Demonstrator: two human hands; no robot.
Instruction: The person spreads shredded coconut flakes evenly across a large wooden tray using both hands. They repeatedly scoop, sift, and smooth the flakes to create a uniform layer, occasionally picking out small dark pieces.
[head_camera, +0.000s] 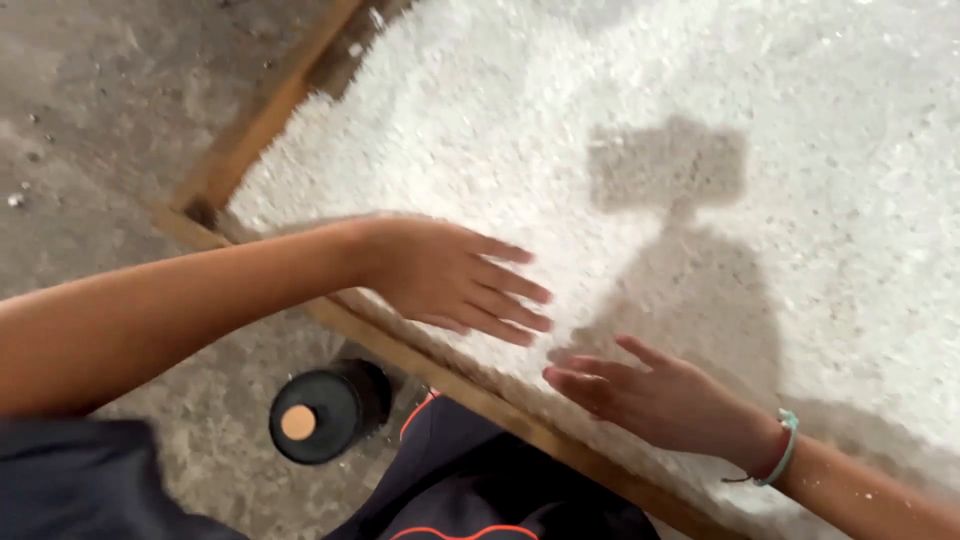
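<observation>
A wide bed of white granular material (640, 130) fills a low wooden frame (250, 135). My left hand (450, 275) lies flat over the near edge of the material, fingers spread and pointing right, holding nothing. My right hand (650, 395) reaches in from the lower right, palm down, fingers apart and pointing left toward the left hand. It wears thin bracelets (780, 450) at the wrist. The two hands are a short gap apart, just above or on the white grains.
The frame's near wooden rail (480, 400) runs diagonally under my hands. A black cylindrical leg with a tan round end (320, 410) stands on the grey concrete floor (110, 120) by my dark trousers (480, 490). A shadow falls across the grains (690, 230).
</observation>
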